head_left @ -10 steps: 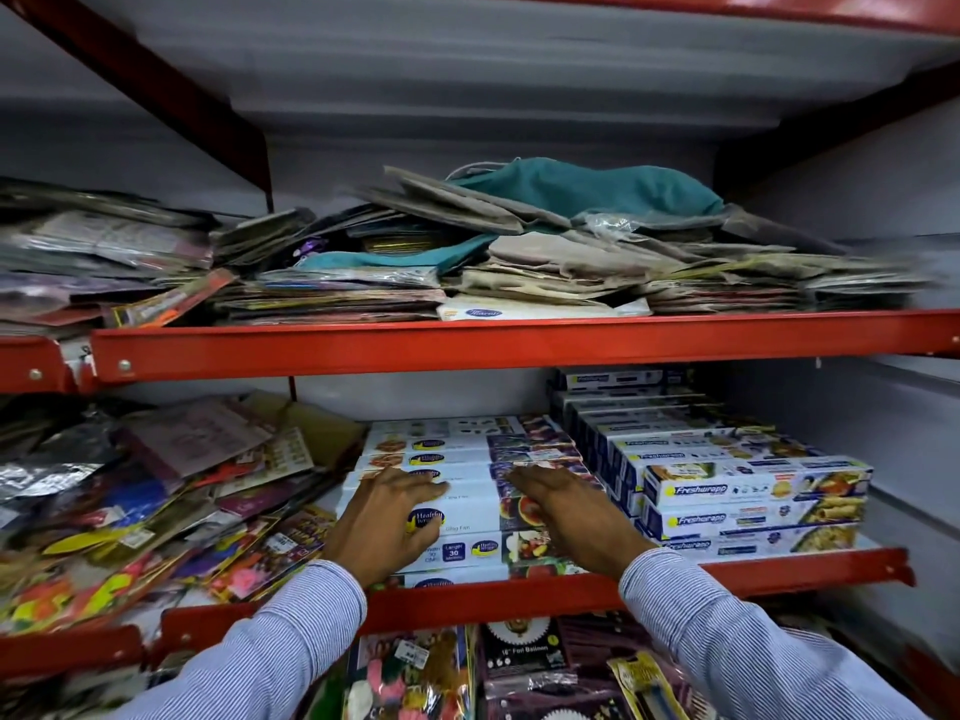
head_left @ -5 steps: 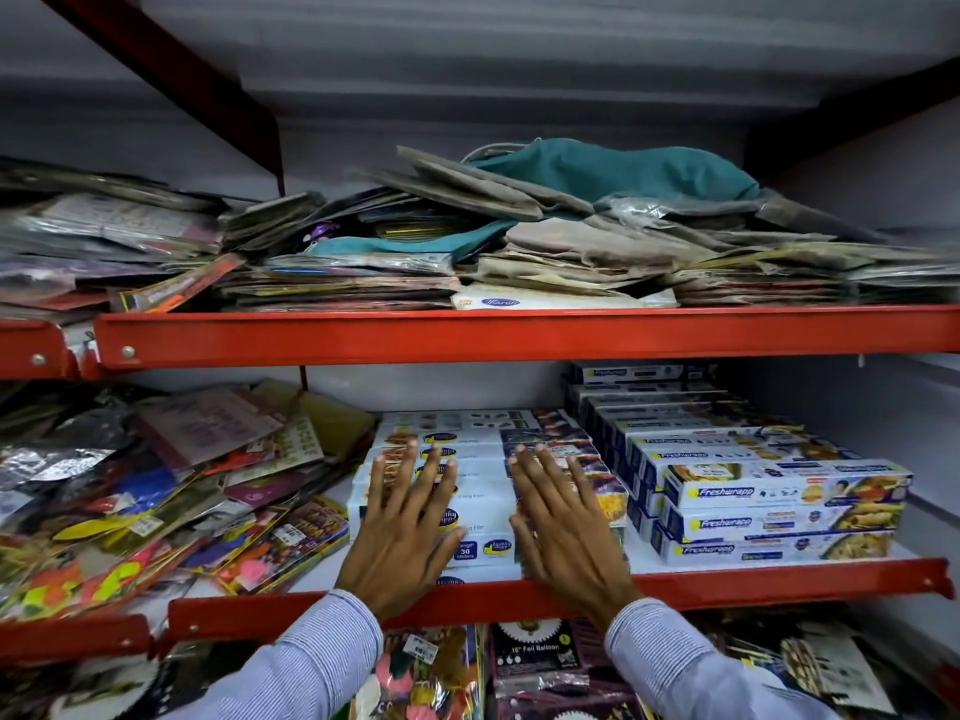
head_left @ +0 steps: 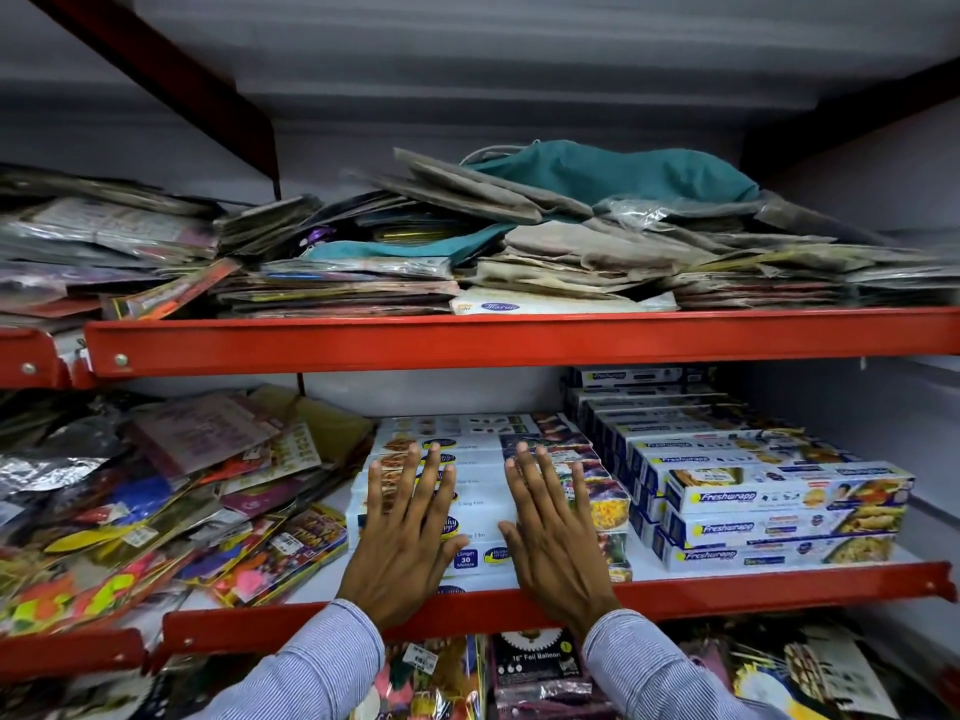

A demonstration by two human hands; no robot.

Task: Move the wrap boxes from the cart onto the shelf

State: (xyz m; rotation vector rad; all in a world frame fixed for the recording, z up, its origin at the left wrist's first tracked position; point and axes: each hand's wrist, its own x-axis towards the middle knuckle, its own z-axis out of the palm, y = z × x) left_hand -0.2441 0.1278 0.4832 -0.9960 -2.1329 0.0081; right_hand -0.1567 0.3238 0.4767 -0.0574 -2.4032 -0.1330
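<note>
Both hands lie flat with fingers spread wide, gripping nothing: the left hand (head_left: 402,543) and the right hand (head_left: 553,543) press side by side against the front of a stack of white wrap boxes (head_left: 483,511) standing in the middle of the red-edged shelf (head_left: 779,584). Just to the right of that stack sit rows of Freshwrapp boxes (head_left: 779,511), stacked three high at the front, while a loose heap of coloured party packets (head_left: 156,511) slopes down on the left. On the shelf above, flat packets and a teal cloth bag (head_left: 613,174) are piled up.
</note>
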